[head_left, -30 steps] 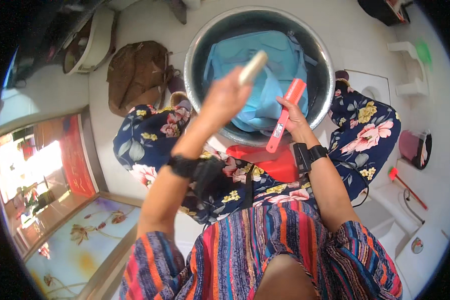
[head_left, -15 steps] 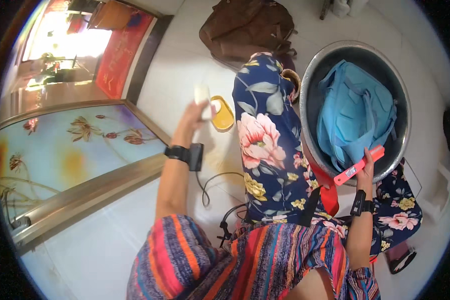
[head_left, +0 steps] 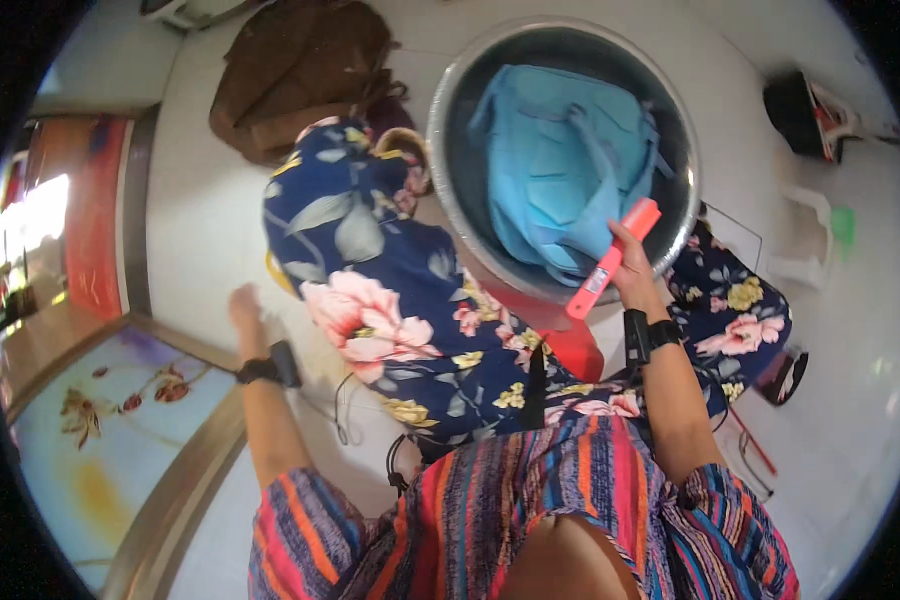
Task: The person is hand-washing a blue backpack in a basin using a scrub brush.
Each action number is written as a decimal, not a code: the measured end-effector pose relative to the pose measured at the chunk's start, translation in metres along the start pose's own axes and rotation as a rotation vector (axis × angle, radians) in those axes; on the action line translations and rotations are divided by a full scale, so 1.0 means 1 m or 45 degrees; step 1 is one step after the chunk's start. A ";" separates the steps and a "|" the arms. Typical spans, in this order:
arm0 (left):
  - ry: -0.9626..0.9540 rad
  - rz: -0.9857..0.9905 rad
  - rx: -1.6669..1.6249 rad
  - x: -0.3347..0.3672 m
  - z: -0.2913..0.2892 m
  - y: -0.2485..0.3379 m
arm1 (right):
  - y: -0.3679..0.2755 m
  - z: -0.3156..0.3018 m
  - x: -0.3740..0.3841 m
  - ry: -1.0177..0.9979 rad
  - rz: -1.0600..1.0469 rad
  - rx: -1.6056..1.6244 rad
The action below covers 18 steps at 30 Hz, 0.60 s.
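My right hand (head_left: 632, 268) grips a red-orange brush (head_left: 610, 258) by its handle, at the near rim of a big metal basin (head_left: 440, 170). A light blue fabric bag (head_left: 560, 160) lies inside the basin. My left hand (head_left: 242, 304) is low at the left, beside my knee under the dark floral skirt (head_left: 390, 300), and it is blurred by motion. Whether it holds anything is unclear. A bit of a yellow dish (head_left: 274, 272) peeks out from behind the skirt just right of that hand.
A brown bag (head_left: 300, 70) lies on the pale floor behind my left knee. A white plastic stool (head_left: 805, 240) and a dark object (head_left: 810, 100) stand to the right. A flower-patterned panel with a metal frame (head_left: 90, 430) runs along the left. Thin cables (head_left: 345, 420) lie near my left forearm.
My left hand took a pale bar from above the basin to the yellow dish at the left, then dropped lower beside my knee. My right hand kept the brush at the basin.
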<state>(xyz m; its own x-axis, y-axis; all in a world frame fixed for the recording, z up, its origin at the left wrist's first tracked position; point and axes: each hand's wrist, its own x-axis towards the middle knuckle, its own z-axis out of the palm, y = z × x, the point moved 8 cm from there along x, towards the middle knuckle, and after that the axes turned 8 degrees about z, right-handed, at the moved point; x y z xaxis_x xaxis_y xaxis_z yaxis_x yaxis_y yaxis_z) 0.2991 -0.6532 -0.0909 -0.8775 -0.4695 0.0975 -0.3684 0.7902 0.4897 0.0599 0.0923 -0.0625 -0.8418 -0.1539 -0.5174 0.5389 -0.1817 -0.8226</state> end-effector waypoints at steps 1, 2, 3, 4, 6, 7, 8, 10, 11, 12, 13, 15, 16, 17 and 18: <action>0.137 -0.623 -0.472 0.020 0.075 0.067 | 0.017 -0.063 0.002 0.252 0.271 0.547; 0.280 -0.508 -0.308 0.042 -0.004 0.074 | 0.029 -0.030 0.003 0.287 0.467 0.782; 0.466 -0.383 -0.476 0.066 -0.031 0.163 | 0.029 -0.040 0.000 0.316 0.442 0.784; 0.519 -0.150 -0.618 0.095 -0.063 0.229 | 0.028 -0.047 -0.001 0.312 0.422 0.810; 0.568 0.095 -0.819 0.113 -0.115 0.382 | 0.027 -0.048 -0.001 0.291 0.426 0.849; 0.540 0.208 -0.889 0.113 -0.127 0.443 | 0.025 -0.039 -0.001 0.272 0.448 0.865; 0.493 0.319 -0.980 0.110 -0.117 0.496 | 0.024 -0.040 -0.003 0.275 0.457 0.877; 0.131 0.553 -1.044 0.101 -0.068 0.593 | 0.025 -0.045 -0.005 0.253 0.446 0.941; 0.224 1.157 -0.221 0.079 -0.048 0.632 | 0.025 -0.031 -0.003 0.205 0.457 0.969; -0.174 0.826 -0.827 0.084 0.006 0.638 | 0.025 -0.014 -0.001 0.154 0.458 0.985; -0.447 0.509 -0.756 0.075 0.070 0.641 | 0.020 -0.004 -0.003 0.128 0.442 0.991; -0.938 0.495 -0.622 0.032 0.198 0.651 | 0.016 -0.011 -0.004 0.125 0.382 1.022; -1.049 0.526 -0.595 0.007 0.230 0.659 | 0.010 -0.023 -0.003 0.176 0.326 0.993; -1.405 0.297 -0.729 -0.023 0.269 0.649 | 0.008 -0.031 -0.003 0.221 0.289 0.964; -1.477 0.312 -0.858 -0.046 0.286 0.646 | 0.010 -0.036 -0.003 0.265 0.264 0.937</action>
<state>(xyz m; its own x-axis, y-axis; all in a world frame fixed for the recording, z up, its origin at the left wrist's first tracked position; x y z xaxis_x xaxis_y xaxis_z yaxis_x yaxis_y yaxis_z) 0.0134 -0.0085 -0.0271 -0.7724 0.5154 -0.3712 -0.2402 0.3039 0.9219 0.0668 0.1263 -0.0775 -0.6717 -0.0831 -0.7362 0.5073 -0.7758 -0.3752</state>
